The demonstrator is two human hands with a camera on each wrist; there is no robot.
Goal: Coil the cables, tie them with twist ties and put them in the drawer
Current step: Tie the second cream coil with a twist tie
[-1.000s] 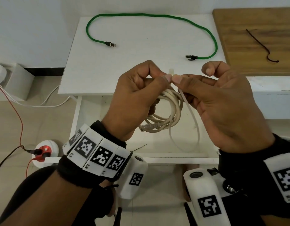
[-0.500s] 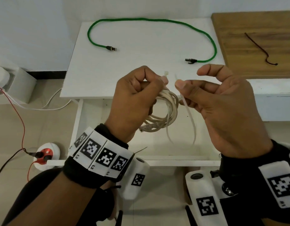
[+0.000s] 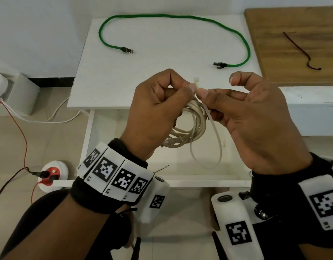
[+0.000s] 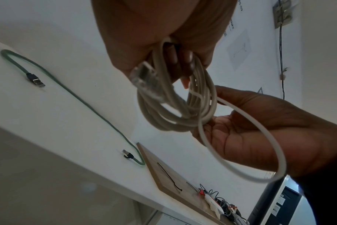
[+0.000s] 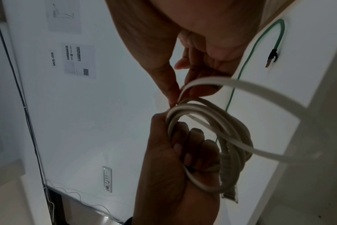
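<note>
We are tying the coil.
Left hand (image 3: 152, 113) is clenching the coil (image 3: 192, 126); right fingertips (image 3: 204, 93) are pinching the tie (image 3: 215, 139) beside the left thumb.

A beige coiled cable (image 3: 192, 126), a green cable (image 3: 173, 15), a white table (image 3: 162, 72), and black-and-white checked wristbands (image 3: 113, 173).

White table (image 3: 109, 87) with uncoiled green cable (image 3: 180, 15); beside it, wooden board (image 3: 293, 59) under dark string (image 3: 300, 49).
</note>
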